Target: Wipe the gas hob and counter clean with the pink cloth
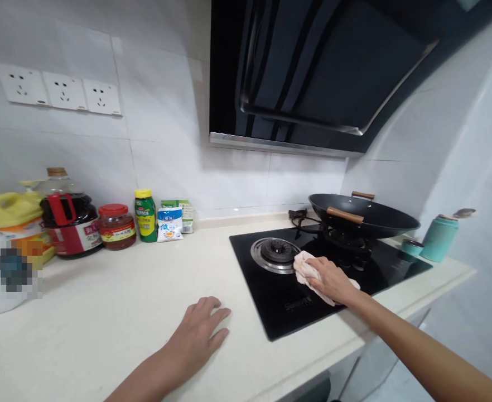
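My right hand [329, 279] is closed around a pale pink cloth [305, 267]. The cloth is pressed on the black glass stove [266, 304], at the right edge of the left burner [278, 251], and part of it trails out under my palm. Over the light countertop [145, 301], left of the stove, my left hand [198, 329] has its fingers spread and holds nothing. A black wok [380, 220] with wooden handles sits on the right burner.
Along the wall stand a dark sauce bottle [72, 223], a red-lidded jar [116, 229], a green bottle [145, 218] and a white-blue packet [169, 224]. A white jug [3, 279] is at far left. Overhead hangs a black range hood [313, 72]. A teal canister [439, 240] stands right.
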`<action>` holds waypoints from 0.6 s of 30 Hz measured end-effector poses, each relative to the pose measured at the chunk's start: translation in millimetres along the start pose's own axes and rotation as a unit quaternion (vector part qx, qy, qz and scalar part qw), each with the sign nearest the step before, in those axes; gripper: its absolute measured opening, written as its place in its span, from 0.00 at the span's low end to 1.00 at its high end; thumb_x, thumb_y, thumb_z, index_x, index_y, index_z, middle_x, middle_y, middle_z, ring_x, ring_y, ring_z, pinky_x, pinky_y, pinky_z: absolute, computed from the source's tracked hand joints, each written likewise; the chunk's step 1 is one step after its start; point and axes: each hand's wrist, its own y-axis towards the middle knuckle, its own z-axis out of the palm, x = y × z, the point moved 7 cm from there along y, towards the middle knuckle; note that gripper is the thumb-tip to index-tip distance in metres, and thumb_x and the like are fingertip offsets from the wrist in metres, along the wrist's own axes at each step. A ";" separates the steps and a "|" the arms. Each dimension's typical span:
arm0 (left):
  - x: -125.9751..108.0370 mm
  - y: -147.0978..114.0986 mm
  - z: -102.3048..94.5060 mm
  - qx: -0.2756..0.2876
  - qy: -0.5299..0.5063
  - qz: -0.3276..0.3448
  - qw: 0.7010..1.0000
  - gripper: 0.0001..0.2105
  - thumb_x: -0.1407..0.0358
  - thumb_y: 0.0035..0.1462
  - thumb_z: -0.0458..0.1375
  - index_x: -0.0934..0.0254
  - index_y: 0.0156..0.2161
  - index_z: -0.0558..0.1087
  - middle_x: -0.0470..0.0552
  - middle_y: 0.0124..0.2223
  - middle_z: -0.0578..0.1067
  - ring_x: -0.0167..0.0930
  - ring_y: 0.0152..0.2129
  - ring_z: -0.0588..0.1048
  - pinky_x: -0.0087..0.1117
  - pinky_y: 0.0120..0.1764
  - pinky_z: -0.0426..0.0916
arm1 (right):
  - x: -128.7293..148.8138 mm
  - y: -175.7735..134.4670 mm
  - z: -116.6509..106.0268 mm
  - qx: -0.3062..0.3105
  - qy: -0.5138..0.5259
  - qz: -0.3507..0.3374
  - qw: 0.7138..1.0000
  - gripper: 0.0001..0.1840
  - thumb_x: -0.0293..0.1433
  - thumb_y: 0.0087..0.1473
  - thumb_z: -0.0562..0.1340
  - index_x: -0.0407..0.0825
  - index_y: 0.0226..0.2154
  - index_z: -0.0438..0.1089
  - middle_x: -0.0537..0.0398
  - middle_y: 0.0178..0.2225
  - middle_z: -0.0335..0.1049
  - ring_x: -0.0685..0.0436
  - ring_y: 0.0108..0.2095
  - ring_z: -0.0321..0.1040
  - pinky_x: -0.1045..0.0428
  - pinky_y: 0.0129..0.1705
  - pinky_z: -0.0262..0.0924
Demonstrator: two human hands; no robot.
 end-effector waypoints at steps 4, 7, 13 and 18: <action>-0.3 0.0 -0.4 -0.006 0.010 0.006 1.000 0.13 0.64 0.66 0.53 0.57 0.54 0.73 0.54 0.52 0.72 0.39 0.48 0.71 0.43 0.50 0.70 | -3.0 32.6 5.2 0.018 -0.007 0.086 0.996 0.30 0.44 0.57 0.60 0.59 0.61 0.61 0.45 0.58 0.58 0.30 0.56 0.60 0.37 0.53 0.56; -0.5 0.3 -1.1 -0.012 0.022 0.016 1.000 0.13 0.66 0.66 0.53 0.57 0.54 0.73 0.54 0.52 0.72 0.38 0.48 0.72 0.42 0.49 0.71 | -7.3 59.7 10.1 0.025 0.002 0.115 0.993 0.30 0.43 0.56 0.61 0.59 0.60 0.61 0.45 0.57 0.57 0.29 0.56 0.59 0.36 0.52 0.56; 0.8 1.4 3.9 -0.039 0.051 0.045 0.997 0.14 0.67 0.64 0.55 0.56 0.54 0.72 0.54 0.50 0.73 0.39 0.47 0.73 0.42 0.47 0.72 | -24.7 92.2 19.2 0.043 0.003 0.131 0.990 0.28 0.40 0.55 0.61 0.64 0.58 0.61 0.49 0.59 0.56 0.30 0.56 0.59 0.37 0.52 0.57; -1.3 2.3 4.6 -0.085 0.071 0.068 0.991 0.15 0.68 0.63 0.55 0.56 0.54 0.72 0.54 0.49 0.74 0.38 0.44 0.74 0.39 0.43 0.73 | -33.8 114.3 24.6 0.048 0.001 0.129 0.990 0.28 0.37 0.56 0.61 0.65 0.59 0.60 0.49 0.60 0.55 0.30 0.56 0.59 0.37 0.52 0.56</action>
